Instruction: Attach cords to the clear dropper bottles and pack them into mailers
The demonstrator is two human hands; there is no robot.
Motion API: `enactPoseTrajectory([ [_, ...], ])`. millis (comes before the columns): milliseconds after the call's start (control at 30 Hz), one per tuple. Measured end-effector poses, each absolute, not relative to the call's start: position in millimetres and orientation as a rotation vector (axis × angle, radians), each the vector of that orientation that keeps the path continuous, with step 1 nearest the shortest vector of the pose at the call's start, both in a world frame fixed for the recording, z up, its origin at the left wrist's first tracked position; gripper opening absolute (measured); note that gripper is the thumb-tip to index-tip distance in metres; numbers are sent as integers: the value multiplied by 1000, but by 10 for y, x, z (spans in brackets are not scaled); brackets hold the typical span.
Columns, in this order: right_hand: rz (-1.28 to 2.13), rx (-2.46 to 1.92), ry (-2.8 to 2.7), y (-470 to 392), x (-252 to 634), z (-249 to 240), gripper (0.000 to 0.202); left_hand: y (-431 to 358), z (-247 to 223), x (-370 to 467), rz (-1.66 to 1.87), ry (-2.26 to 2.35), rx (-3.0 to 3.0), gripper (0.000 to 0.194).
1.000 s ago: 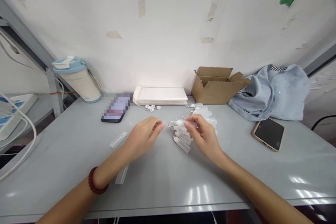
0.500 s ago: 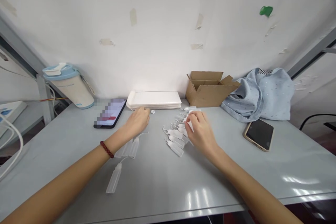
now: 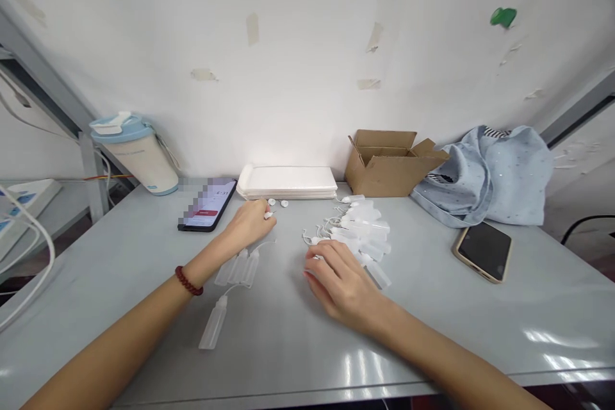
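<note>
1. Your right hand (image 3: pixel 339 275) has come nearer to the front edge of the glossy grey table (image 3: pixel 288 346); its fingers curl over the pile of clear bottles (image 3: pixel 362 224) – whether they grip one, I cannot tell.
2. Your left hand (image 3: pixel 250 224), apart from the right, pinches a small white cap (image 3: pixel 268 214).
3. Other bottles (image 3: pixel 213 327) lie on your left side.
4. Behind rises a white wall (image 3: pixel 307 45) with tape scraps (image 3: pixel 252 29) – before it, an open cardboard box (image 3: pixel 394 174).
</note>
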State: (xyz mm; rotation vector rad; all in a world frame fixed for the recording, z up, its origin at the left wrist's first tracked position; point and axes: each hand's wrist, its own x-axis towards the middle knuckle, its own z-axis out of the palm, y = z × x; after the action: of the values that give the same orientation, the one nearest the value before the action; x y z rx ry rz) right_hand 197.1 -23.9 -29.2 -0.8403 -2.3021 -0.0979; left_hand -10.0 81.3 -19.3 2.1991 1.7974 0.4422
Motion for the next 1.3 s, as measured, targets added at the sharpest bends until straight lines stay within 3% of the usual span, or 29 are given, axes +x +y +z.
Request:
enactPoseTrajectory([
  [267,166,-663,-2496,-460,1624,-371,17,462,-126,-161,726,1538,1897,17],
  [433,273,-841,-2753,-535,1092,-346,36,392,-63,-156,887,1431,1711,21],
  [633,378,-923,-2850,-425,799,-314,35,417,-11,-230,969,1430,1568,21],
  [967,312,-873,-2755,-592,1389,-242,18,333,51,-213,991,1141,1265,19],
  [1133,12,-801,-2470,-290,1820,-348,21,292,40,-187,1077,975,1116,20],
  [1300,22,-847,-2382,-162,2045,-406,27,196,-15,-77,941,962,1125,18],
])
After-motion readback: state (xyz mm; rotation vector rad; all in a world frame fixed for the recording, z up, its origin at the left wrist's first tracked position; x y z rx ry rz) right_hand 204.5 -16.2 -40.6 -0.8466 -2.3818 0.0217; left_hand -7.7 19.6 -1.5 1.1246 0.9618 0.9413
